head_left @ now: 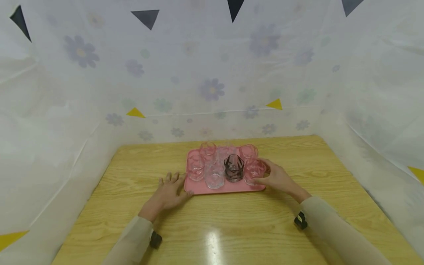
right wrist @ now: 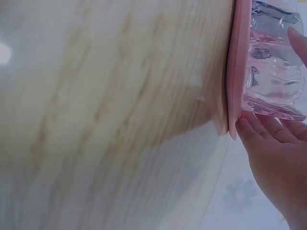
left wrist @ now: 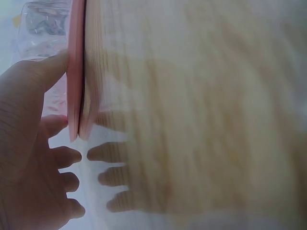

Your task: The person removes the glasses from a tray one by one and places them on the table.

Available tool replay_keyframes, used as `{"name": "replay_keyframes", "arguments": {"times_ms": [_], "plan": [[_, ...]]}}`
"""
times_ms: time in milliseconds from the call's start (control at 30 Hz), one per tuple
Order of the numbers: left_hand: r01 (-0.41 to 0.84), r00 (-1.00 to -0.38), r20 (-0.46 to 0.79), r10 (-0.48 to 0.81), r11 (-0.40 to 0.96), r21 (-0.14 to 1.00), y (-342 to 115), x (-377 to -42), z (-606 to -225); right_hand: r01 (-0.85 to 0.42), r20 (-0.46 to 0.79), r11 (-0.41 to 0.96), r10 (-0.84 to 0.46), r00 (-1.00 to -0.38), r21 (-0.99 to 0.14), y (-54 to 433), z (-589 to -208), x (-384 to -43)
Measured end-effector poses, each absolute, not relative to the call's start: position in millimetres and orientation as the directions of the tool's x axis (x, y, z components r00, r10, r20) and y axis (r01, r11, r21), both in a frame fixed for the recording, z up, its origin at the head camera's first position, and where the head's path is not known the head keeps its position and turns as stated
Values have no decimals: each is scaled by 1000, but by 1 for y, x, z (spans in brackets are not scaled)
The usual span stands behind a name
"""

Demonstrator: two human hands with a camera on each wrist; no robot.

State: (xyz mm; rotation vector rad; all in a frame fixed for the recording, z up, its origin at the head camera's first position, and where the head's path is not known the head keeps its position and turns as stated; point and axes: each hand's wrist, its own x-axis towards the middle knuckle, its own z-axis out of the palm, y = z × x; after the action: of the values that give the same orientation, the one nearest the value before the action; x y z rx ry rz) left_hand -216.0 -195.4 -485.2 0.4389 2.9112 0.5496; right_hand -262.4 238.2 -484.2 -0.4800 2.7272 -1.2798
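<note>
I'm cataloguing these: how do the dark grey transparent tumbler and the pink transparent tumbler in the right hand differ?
The dark grey transparent tumbler looks smoky; the pink transparent tumbler looks rosy. The right hand grips the pink one, while no hand touches the grey one. The grey one is left of the pink one. Both are see-through.

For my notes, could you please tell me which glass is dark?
The smoky glass just left of the pink glass the right hand grips; others are pink or clear.

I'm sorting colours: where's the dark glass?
In the head view, the dark glass stands right of a clear glass, left of the pink glass the right hand holds.
</note>
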Motion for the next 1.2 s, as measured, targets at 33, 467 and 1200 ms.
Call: {"name": "replay_keyframes", "arguments": {"times_ms": [33, 467, 1200], "plan": [[255, -947, -91, 309, 890, 377, -195, -216, -485, -243, 52, 600, -317, -947, -762, 238, -484, -263], [247, -945, -96, 311, 878, 410, -197, -217, -486, -226, 44, 625, -292, -955, -748, 232, -482, -260], [256, -942, -90, 323, 867, 428, -199, -218, -491, -263, 152, 594, -232, -961, -760, 276, -454, -263]]}}
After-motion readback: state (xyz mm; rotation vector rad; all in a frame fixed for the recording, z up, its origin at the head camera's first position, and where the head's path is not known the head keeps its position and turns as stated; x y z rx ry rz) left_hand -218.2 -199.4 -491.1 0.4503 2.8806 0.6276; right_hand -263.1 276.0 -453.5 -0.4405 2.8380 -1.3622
